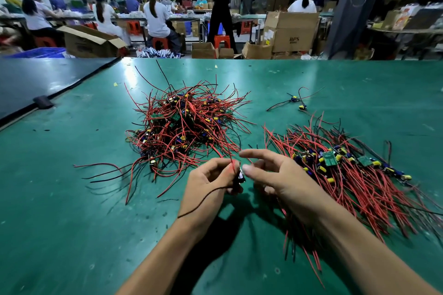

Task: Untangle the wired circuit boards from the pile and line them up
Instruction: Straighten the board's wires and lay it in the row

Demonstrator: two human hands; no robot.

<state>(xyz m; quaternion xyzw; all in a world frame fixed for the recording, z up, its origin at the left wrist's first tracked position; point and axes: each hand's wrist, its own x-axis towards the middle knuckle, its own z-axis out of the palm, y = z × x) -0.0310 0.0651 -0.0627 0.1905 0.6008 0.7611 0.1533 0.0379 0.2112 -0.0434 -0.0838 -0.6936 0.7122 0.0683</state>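
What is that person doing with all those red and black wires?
A person is sorting little wired circuit boards on a green table. The left hand pinches one small wired board, and the right hand is right beside it with loose fingers. A big tangled pile sits in the middle, not yet sorted. On the right, a lined-up bunch of boards lies with the wires running roughly the same way.

only "ups" is legible, printed on a stacked cardboard box (291, 29).
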